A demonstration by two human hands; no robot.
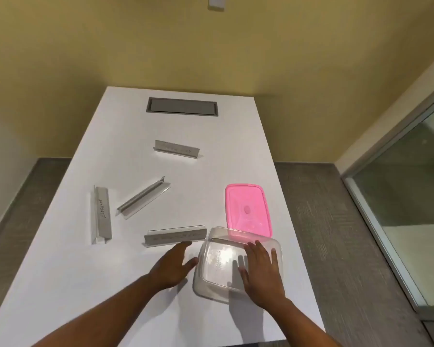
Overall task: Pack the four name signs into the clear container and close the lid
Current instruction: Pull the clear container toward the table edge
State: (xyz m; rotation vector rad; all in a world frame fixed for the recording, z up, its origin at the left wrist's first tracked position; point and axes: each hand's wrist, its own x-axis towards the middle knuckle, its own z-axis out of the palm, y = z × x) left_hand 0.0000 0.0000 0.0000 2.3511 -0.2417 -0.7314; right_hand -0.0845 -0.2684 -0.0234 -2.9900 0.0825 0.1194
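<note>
Head view. White table (60, 284) is seen from above, with a grey hatch (182, 106) set into it at 12 o'clock. Four grey name signs are spread across the tabletop, none inside the clear container (218, 261). The far sign (177, 149) lies at 12 o'clock of the group. The middle sign (143, 198) is tilted diagonally. The left sign (102, 214), at 9 o'clock, runs lengthwise and bears handwritten lettering, too small to be read with certainty. The near sign (175, 236) lies crosswise, just at 9 o'clock of the container's far corner. The pink lid (247, 209) is off and lies flat at 12 o'clock of the container, its near edge seen through the container's far rim. The right hand (261, 269) is laid flat over the container's 3 o'clock side, fingers spread and extended, nothing gripped. The left hand (172, 265) is held open beside the container's 9 o'clock wall, fingertips (186, 244) near the near sign; contact cannot be determined.
</note>
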